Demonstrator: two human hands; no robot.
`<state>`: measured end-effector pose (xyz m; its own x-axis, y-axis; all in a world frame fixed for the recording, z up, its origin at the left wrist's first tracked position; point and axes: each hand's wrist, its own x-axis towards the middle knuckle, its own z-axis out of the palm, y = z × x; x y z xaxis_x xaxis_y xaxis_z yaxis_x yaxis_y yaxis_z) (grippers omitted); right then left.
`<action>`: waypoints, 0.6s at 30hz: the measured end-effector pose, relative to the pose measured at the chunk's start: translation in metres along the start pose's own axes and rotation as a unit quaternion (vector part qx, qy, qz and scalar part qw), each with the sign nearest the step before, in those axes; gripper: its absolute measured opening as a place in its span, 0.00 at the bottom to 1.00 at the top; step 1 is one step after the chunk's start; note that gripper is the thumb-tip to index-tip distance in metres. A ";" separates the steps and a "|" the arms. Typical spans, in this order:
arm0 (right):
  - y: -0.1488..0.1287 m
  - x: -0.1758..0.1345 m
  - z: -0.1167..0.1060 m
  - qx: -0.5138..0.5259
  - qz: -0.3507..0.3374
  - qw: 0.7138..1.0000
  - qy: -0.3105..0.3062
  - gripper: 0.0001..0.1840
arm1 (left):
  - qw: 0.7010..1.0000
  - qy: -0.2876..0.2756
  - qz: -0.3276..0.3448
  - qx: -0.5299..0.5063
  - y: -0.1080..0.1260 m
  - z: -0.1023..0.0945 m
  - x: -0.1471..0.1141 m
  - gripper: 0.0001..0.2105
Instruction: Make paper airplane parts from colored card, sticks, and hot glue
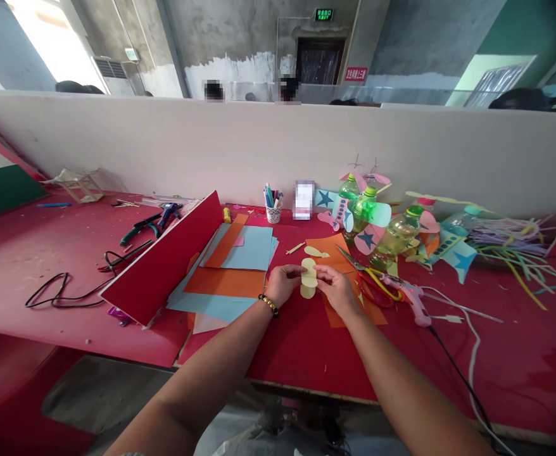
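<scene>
A pale yellow paper cutout (309,278) with rounded lobes is held upright over the red table. My left hand (282,285) pinches its left edge, and my right hand (337,288) pinches the right edge. Just beyond it lies another yellow paper piece (316,252) on orange paper (328,244), with a thin yellow strip (296,248) beside it. Scissors with red and yellow handles (377,282) rest to the right of my right hand, next to a pink glue gun (415,304). Left of my left hand are stacked blue sheets (254,247) and orange sheets (225,282).
A red divider board (164,259) stands on the left, with pliers (140,228) and a black cord (59,288) beyond. At the back are a pen cup (273,212), a phone (303,200) and plastic bottles decorated with paper (396,237). Pipe cleaners (510,237) lie far right.
</scene>
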<state>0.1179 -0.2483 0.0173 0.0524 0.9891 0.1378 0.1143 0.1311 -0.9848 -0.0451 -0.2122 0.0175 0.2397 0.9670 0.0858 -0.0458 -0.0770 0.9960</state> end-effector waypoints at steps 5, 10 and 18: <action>0.001 0.001 -0.001 0.022 0.002 1.000 0.008 0.19 | 0.999 0.008 0.009 0.043 0.009 -0.001 -0.004 0.12; -0.001 0.000 -0.002 -0.005 -0.009 1.000 0.012 0.13 | 1.000 -0.020 -0.004 0.010 0.010 0.000 -0.004 0.11; 0.001 0.000 -0.003 -0.028 -0.024 0.999 0.011 0.13 | 0.999 -0.031 -0.024 -0.015 0.007 0.000 -0.003 0.15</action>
<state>0.1212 -0.2484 0.0163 0.0671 0.9798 0.1885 0.1718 0.1747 -0.9695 -0.0462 -0.2157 0.0237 0.3023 0.9524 0.0402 -0.0619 -0.0225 0.9978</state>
